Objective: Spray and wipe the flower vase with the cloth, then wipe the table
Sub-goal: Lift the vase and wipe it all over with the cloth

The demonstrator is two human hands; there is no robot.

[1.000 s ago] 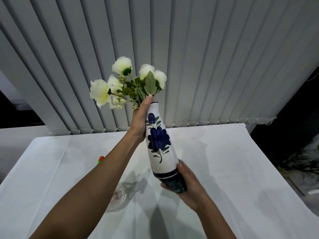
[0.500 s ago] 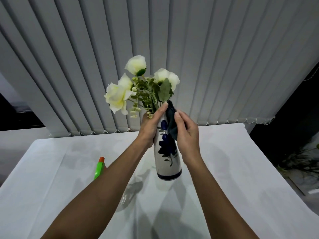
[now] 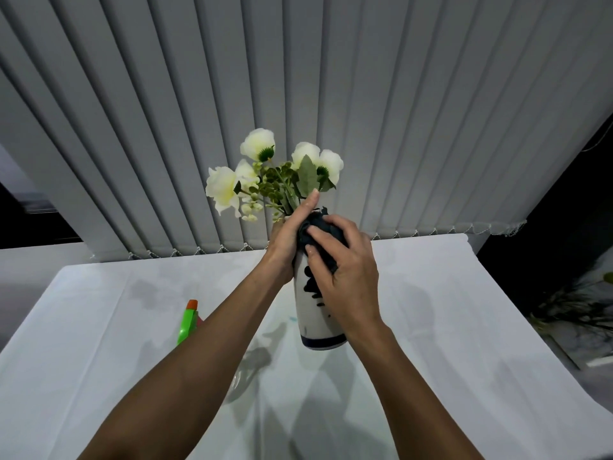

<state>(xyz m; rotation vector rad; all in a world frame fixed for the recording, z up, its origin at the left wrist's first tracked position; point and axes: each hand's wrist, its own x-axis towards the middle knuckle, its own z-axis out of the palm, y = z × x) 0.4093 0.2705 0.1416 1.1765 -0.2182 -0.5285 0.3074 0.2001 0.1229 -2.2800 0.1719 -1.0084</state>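
The vase is held upright above the table, long axis vertical. The left hand wraps its neck; the right hand presses the cloth there, body below for a downward wipe.

Vase sat mid-table, flowers in it, blinds behind. Sprayer left of vase. Cloth against vase neck, between hands.
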